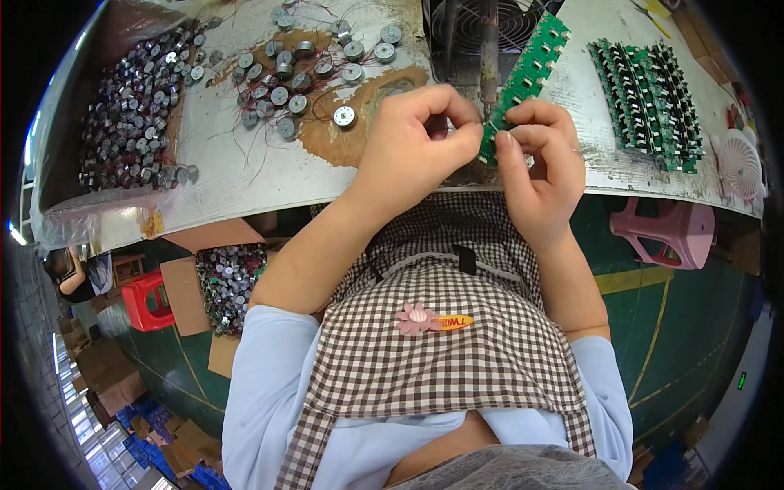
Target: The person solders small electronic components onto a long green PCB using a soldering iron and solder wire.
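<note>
A long green circuit board strip (535,61) slants up and away from me at the table's front edge. My right hand (543,159) is closed, its thumb and fingers gripping the strip near its lower end. My left hand (425,135) is pinched shut against the strip's left edge; what its fingertips hold is too small to make out. Just above both hands, a soldering iron (488,57) points down, its tip close to the board. Small round motors (282,82) with thin red wires lie loose left of my hands, one single motor (345,117) nearest my left wrist.
A big heap of motors (135,114) fills the table's left end. Rows of green boards (649,106) lie at right, beside a small pink fan (739,163). Behind the iron sits a black fan (502,24). Below are a carton of motors (231,282), a red stool (147,300) and a pink stool (665,233).
</note>
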